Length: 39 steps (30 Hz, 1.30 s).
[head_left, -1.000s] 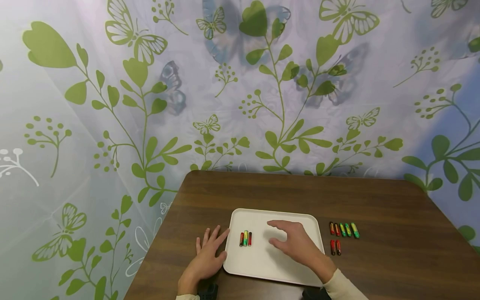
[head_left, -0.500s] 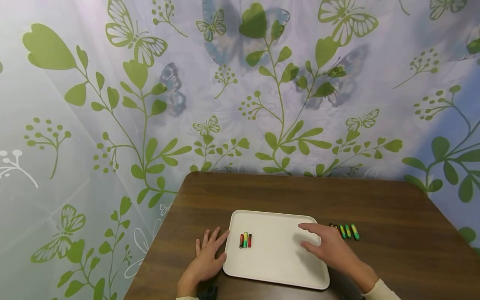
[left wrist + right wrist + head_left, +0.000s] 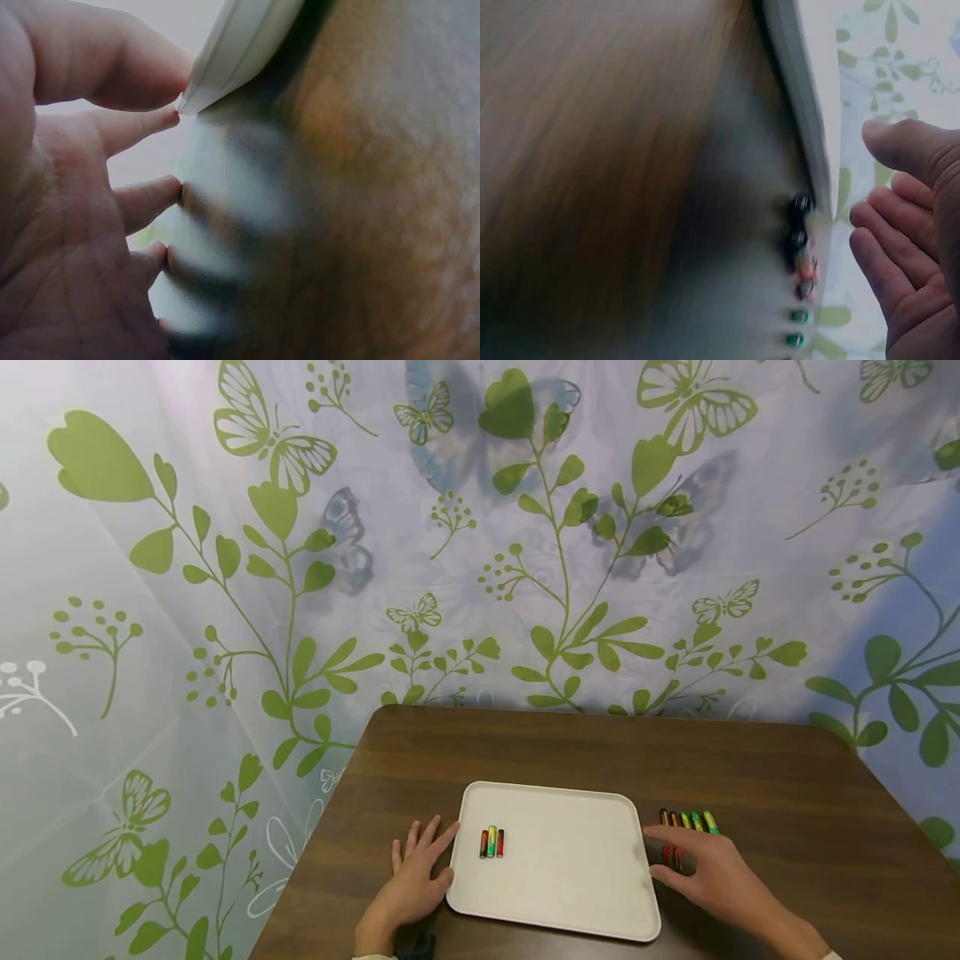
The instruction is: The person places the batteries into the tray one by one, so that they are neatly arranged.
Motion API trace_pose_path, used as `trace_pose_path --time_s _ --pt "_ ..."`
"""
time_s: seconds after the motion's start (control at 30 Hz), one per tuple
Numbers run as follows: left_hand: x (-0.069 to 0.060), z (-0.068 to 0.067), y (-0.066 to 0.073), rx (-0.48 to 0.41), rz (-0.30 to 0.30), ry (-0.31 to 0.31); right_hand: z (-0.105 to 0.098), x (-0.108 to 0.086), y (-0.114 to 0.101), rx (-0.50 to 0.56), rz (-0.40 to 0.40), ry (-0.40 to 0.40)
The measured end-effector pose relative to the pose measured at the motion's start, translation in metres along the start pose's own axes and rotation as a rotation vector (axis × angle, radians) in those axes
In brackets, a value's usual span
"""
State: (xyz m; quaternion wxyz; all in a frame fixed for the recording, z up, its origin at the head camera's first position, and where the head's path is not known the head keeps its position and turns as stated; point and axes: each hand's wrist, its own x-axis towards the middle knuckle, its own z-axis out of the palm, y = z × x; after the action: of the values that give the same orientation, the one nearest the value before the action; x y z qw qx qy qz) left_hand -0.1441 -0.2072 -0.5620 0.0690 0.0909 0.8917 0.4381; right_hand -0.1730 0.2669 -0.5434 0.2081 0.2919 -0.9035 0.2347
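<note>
Table (image 3: pixel 570 739): brown, wood-grain top, rounded far corners | Tray (image 3: pixel 562 881): cream, rounded corners, flat on table | Battery row (image 3: pixel 686 820): five, right of tray; two red-and-black, three green-and-yellow | Battery pair (image 3: pixel 666 853): red-and-black, near side of row, partly hidden

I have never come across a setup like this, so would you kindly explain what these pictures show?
There is no machine here, just a person's bare hands. The widest view comes from a camera worn on the head, looking forward and down; the two close-ups come from cameras on the wrists. On a brown table lies a pale tray bearing three small batteries. More batteries lie to its right, partly hidden by the right hand. That hand's thumb and fingers are apart, holding nothing. The left hand touches the tray's left edge without gripping it.
</note>
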Motion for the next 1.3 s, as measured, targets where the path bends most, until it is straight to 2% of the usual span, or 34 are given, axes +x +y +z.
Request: trace_pose_path --time_s 0.1,0.3,0.5,0.77,1.0,1.3 --pt "-0.002 -0.002 0.006 0.011 -0.014 -0.010 -0.007 -0.007 0.007 -0.018 0.010 0.007" --pt "-0.001 -0.001 0.007 0.025 -0.032 -0.006 -0.016 -0.017 0.023 -0.041 0.017 0.020" --pt "0.000 0.000 0.005 0.030 -0.033 -0.002 -0.019 -0.023 0.032 -0.057 0.079 -0.034" --pt "-0.001 -0.001 0.004 0.022 -0.028 -0.008 -0.010 -0.026 0.039 -0.054 0.069 -0.021" --pt "-0.001 -0.001 0.006 -0.002 0.015 0.004 -0.003 -0.027 0.040 -0.052 0.059 -0.032" --pt "-0.002 -0.002 0.009 0.030 -0.026 -0.012 -0.002 -0.026 0.037 -0.060 0.096 -0.061"
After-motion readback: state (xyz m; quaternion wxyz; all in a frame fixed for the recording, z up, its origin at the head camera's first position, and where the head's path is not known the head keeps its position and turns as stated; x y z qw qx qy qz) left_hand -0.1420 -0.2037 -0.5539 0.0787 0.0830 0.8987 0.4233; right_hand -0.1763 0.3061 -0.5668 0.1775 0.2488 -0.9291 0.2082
